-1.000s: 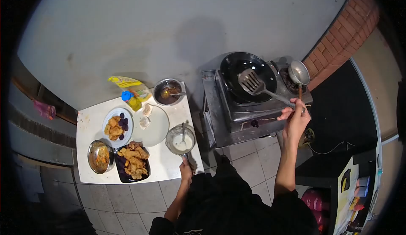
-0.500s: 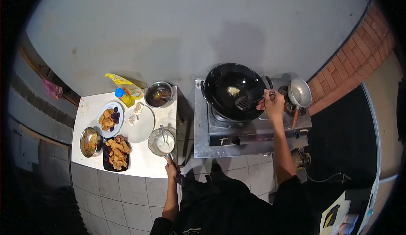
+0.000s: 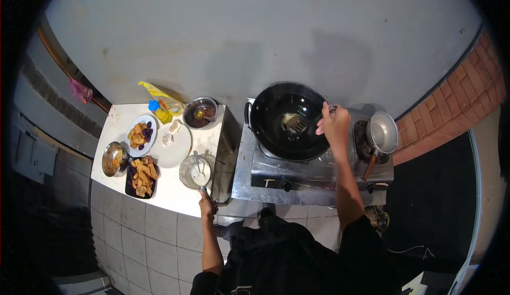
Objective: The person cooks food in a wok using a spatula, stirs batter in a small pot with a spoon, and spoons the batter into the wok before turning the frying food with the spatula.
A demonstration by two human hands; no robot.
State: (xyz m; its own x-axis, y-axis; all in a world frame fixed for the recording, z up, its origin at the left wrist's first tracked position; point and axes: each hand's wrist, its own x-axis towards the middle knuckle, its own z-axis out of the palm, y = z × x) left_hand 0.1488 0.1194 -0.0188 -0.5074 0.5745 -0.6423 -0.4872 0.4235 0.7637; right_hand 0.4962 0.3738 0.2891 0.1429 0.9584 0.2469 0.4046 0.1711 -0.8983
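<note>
My right hand (image 3: 334,125) is closed on the handle of a slotted spatula (image 3: 296,125), whose dark blade is inside the black wok (image 3: 271,141). The blade touches or overlaps a small pale piece of food (image 3: 289,118) in the wok. The wok sits on the left burner of the metal stove (image 3: 276,173). My left hand (image 3: 207,204) is wrapped round the handle of a small saucepan (image 3: 184,175) at the white table's right front edge. A spoon (image 3: 197,162) leans in the saucepan over a whitish mixture.
The white table (image 3: 175,202) bears a pale plate (image 3: 183,151), a black tray of fried food (image 3: 142,177), an oval plate (image 3: 133,133), two metal bowls (image 3: 201,102) and an oil bottle (image 3: 162,113). A silver pot (image 3: 383,132) stands on the right burner, its wooden handle pointing forward.
The spatula blade has moved slightly left and up, onto the pale piece. The camera view has shifted a little. My left hand still holds the saucepan.
</note>
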